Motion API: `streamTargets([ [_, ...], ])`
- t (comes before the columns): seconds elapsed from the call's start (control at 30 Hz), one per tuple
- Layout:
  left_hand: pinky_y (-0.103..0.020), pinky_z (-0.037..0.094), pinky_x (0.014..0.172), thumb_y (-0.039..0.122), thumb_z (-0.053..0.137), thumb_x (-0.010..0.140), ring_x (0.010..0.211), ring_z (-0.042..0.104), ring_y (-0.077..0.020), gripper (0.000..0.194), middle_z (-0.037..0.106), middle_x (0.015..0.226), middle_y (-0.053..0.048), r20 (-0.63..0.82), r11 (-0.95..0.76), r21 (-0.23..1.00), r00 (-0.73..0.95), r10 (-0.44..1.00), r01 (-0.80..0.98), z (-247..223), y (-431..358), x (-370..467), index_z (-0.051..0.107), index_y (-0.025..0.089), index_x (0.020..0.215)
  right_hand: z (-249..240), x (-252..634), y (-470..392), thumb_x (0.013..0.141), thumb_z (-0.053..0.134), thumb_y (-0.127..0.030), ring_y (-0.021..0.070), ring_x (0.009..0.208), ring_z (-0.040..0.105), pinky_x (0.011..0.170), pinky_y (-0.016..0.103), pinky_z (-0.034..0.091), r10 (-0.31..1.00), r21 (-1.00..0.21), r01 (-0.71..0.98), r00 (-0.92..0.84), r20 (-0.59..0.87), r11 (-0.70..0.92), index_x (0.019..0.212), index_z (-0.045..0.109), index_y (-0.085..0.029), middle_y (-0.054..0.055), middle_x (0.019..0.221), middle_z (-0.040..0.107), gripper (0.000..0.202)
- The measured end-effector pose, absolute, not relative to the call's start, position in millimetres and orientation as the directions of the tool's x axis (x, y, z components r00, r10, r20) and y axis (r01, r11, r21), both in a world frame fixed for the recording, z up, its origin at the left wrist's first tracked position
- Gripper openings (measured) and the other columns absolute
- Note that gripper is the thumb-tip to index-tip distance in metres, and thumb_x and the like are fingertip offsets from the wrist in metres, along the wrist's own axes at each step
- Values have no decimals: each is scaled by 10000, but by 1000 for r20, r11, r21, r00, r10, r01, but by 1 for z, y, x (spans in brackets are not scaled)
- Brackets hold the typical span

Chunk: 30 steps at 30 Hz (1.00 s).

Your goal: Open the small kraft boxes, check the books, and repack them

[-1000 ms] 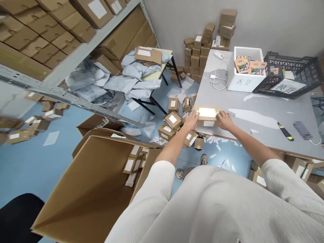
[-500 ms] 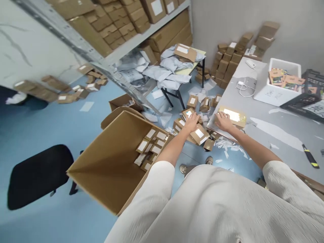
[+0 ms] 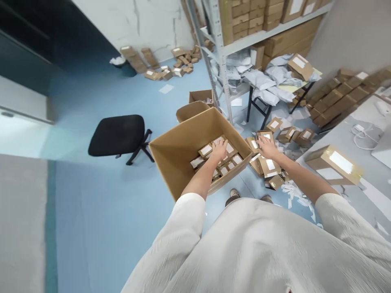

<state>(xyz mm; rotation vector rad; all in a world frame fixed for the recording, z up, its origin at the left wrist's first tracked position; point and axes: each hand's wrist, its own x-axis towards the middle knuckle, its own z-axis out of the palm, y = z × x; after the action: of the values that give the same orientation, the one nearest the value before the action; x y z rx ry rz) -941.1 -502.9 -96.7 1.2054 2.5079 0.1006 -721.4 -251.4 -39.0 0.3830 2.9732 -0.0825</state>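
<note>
My left hand point(image 3: 219, 151) is inside a large open carton point(image 3: 180, 142), fingers spread over the small labelled boxes point(image 3: 205, 150) packed at its bottom. It appears to touch their tops, and I see no box gripped in it. To the right, my right hand point(image 3: 266, 147) lies over a brown box with a white label point(image 3: 264, 135), fingers stretched out, at the top of a pile. More labelled parcels point(image 3: 270, 165) lie below that hand. Whatever is under either palm is hidden.
A grey table point(image 3: 374, 175) at the right bears a taped carton point(image 3: 334, 165) and a white cable. Behind stand a metal shelf point(image 3: 224, 65) and a small table heaped with grey mailer bags point(image 3: 259, 79). A black chair point(image 3: 117, 134) stands left; paper scraps point(image 3: 299, 195) litter the floor.
The view has swung left. My left hand has moved from the floor pile into the large carton. My right hand has left the taped carton on the table and come over the pile.
</note>
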Motion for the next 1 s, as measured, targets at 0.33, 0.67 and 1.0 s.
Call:
streamTargets([
  [0.33,-605,256,1345,282,551,1001,1685,303,-362,801,242,1844,-221,-360,809,249,-725,587,532,-149,-632,-1008,296,207,1757,-87,-868,-346,1054,538,-343,409,1570,394,1238,593,350,-45,-90,-19,-957,-288,996,1541,618,-179,221,1753,412,519],
  [0.67,-608,258,1340,356,557,1014,1667,336,-366,847,265,1844,-198,-515,905,307,-748,419,295,-223,-608,-1050,228,259,1788,-186,-981,-313,1033,540,-340,412,1406,551,1145,553,483,19,-121,102,-833,-552,987,1523,609,-185,234,1629,521,519],
  [1.0,-566,334,1318,351,523,1045,1670,342,-351,758,260,1853,-171,-681,939,330,-665,306,94,-358,-517,-1102,304,253,1764,-367,-1083,-268,1011,580,-421,384,1331,657,1053,499,576,275,-33,435,-623,-732,900,1540,609,-181,246,1492,626,582],
])
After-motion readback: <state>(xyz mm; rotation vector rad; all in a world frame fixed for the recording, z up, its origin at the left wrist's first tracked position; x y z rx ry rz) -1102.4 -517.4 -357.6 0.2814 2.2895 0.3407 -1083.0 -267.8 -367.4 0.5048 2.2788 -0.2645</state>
